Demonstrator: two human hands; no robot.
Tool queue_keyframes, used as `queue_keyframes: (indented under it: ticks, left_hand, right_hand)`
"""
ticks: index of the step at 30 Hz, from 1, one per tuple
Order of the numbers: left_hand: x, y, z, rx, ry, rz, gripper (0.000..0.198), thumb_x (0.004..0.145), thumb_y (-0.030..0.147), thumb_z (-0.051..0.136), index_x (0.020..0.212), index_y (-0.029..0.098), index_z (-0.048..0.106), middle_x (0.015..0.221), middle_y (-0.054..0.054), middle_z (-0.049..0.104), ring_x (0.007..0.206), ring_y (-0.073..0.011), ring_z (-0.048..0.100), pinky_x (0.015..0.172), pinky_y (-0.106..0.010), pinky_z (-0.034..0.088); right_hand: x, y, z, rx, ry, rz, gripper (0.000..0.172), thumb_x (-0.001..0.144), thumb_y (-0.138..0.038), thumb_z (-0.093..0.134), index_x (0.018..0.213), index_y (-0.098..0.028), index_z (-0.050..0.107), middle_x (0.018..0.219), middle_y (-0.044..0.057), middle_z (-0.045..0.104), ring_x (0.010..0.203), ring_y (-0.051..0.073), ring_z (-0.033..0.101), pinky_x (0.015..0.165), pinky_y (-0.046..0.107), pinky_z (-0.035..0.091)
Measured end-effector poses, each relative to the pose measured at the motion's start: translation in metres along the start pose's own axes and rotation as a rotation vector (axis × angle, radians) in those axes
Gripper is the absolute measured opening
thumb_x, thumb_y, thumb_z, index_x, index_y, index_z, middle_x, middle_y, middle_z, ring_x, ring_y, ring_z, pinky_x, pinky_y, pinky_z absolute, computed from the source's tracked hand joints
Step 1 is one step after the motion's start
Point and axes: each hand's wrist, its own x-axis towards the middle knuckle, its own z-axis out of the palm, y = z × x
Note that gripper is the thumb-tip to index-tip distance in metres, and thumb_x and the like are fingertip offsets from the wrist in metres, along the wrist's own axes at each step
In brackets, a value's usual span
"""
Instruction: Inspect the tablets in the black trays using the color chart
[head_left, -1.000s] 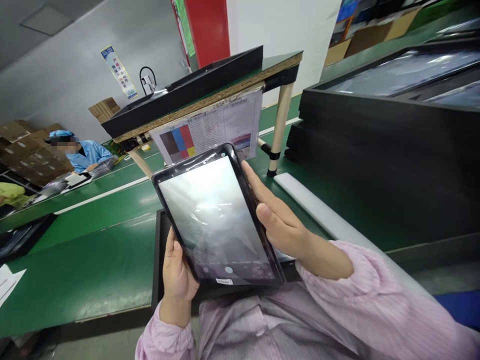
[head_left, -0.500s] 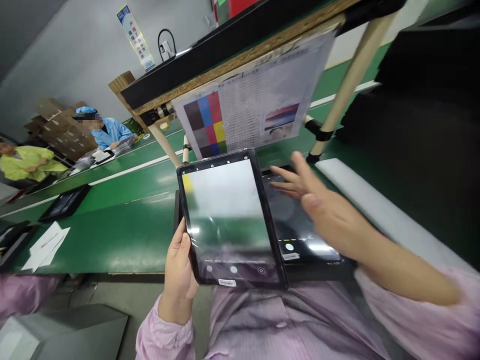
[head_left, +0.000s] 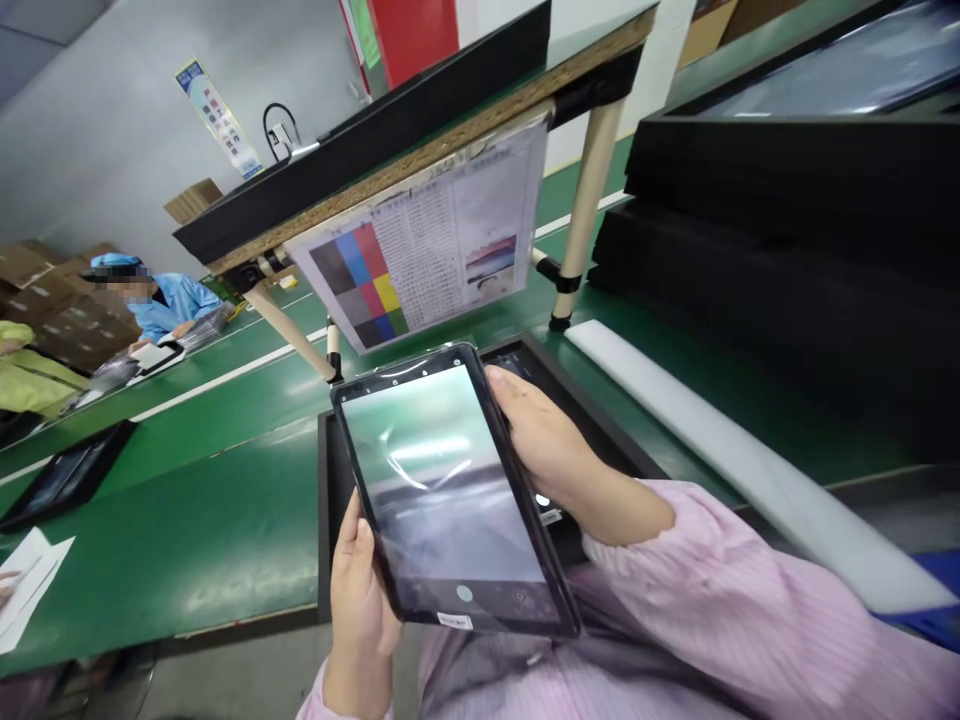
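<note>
1. Head view, the hold: the tablet (head_left: 450, 490) is up in the air, tilted, its lit screen toward the wearer. The left hand (head_left: 364, 590) pinches its lower left edge, and the right hand (head_left: 551, 450) is closed along the upper right edge. Some fingers hide behind the case, so I cannot tell how firmly they press.

2. Head view, underneath: a black tray (head_left: 324, 520) sits on the green bench (head_left: 210, 540), with a second tablet (head_left: 550, 510) partly showing in it. Should either grip slacken, the raised one could slide off and knock the lower screen or the tray's rim.

3. Head view, ahead: the tablet's top edge is near the foot of a printed colour chart (head_left: 427, 240) hung from a raised shelf (head_left: 420, 150). A careless push forward might bump the sheet or the shelf's leg (head_left: 592, 190).

4. Head view, glare: bright streaks cross the screen, and I reckon they could mask a flaw or blur what it displays. A stray fingertip might also trigger the on-screen buttons (head_left: 465, 594).
</note>
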Motion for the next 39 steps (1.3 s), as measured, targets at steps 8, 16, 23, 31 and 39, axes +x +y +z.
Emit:
queue_keyframes:
  ticks: [8, 16, 23, 31, 39]
  left_hand:
    - [-0.002, 0.002, 0.0, 0.015, -0.002, 0.004, 0.045, 0.077, 0.038, 0.081, 0.121, 0.035, 0.07, 0.124, -0.004, 0.072, 0.107, -0.019, 0.071, 0.089, -0.028, 0.058]
    - [0.0, 0.033, -0.004, 0.069, 0.032, 0.001, 0.047, 0.077, 0.035, 0.081, 0.122, 0.03, 0.069, 0.117, -0.006, 0.075, 0.097, -0.0195, 0.074, 0.096, -0.035, 0.056]
    - [0.033, 0.067, -0.032, 0.145, 0.082, -0.053, 0.061, 0.076, 0.026, 0.081, 0.133, 0.021, 0.06, 0.11, -0.01, 0.076, 0.094, -0.0221, 0.074, 0.091, -0.036, 0.058]
    - [0.061, 0.051, -0.042, 0.43, 0.036, -0.052, 0.056, 0.088, 0.029, 0.062, 0.141, 0.014, 0.052, 0.12, -0.014, 0.073, 0.107, -0.0257, 0.071, 0.097, -0.041, 0.054]
    - [0.07, 0.056, -0.043, 1.017, 0.041, 0.178, 0.045, 0.09, 0.038, 0.058, 0.123, 0.009, 0.068, 0.14, -0.02, 0.058, 0.139, -0.0316, 0.047, 0.12, -0.045, 0.027]
  right_hand:
    - [-0.001, -0.002, -0.011, -0.298, 0.028, -0.179, 0.056, 0.092, -0.072, 0.044, 0.078, -0.018, 0.052, 0.075, 0.002, 0.051, 0.068, 0.013, 0.046, 0.062, 0.025, 0.042]
    - [0.005, -0.005, -0.068, -0.793, 0.141, -0.271, 0.055, 0.094, -0.066, 0.04, 0.094, -0.019, 0.068, 0.106, 0.014, 0.062, 0.093, 0.026, 0.059, 0.086, 0.045, 0.046]
    - [-0.018, 0.056, -0.16, -1.704, 0.097, -0.022, 0.072, 0.085, -0.073, 0.036, 0.098, -0.016, 0.078, 0.145, 0.019, 0.045, 0.135, 0.039, 0.042, 0.101, 0.057, 0.044]
    - [-0.013, 0.036, -0.117, -1.447, 0.245, 0.284, 0.079, 0.069, -0.073, 0.029, 0.101, -0.016, 0.074, 0.157, 0.01, 0.029, 0.15, 0.026, 0.02, 0.122, 0.048, 0.026]
    - [-0.023, 0.012, -0.092, -0.297, 0.132, 0.509, 0.098, 0.06, -0.071, 0.072, 0.144, -0.036, 0.036, 0.145, 0.009, 0.048, 0.101, 0.03, 0.066, 0.072, 0.038, 0.06]
